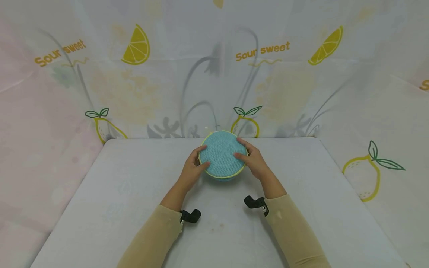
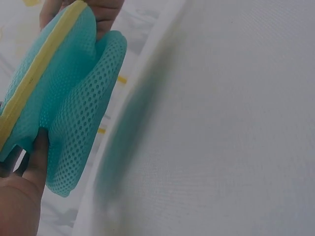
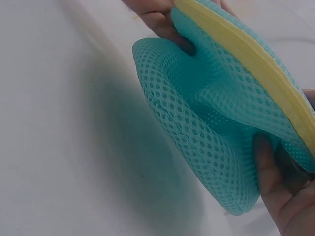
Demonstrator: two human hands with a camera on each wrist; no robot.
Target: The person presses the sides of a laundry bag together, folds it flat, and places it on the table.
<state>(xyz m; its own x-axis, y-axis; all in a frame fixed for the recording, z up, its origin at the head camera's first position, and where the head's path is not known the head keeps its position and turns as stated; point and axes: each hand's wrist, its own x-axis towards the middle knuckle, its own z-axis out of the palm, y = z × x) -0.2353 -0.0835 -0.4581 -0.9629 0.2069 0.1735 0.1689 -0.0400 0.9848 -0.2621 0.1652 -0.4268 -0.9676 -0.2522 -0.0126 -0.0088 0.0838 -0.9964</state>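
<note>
A round turquoise mesh bag (image 1: 222,155) with yellow edging is held up near the far side of the table, its flat face toward the head view. My left hand (image 1: 191,170) grips its left edge, thumb on the face. On the right edge my right hand (image 1: 258,163) holds it the same way. Both wrist views show the soft lower mesh (image 2: 83,123) folded inward behind the yellow band (image 3: 256,51). Fingers of each hand press into that fold, and a shadow falls on the cloth beneath. The inside of the bag is hidden.
A white cloth covers the table (image 1: 134,208). Behind it hangs a pale curtain (image 1: 201,33) printed with lemons and lettering, which also runs along both sides. Black wrist mounts (image 1: 191,216) sit at both sleeve cuffs.
</note>
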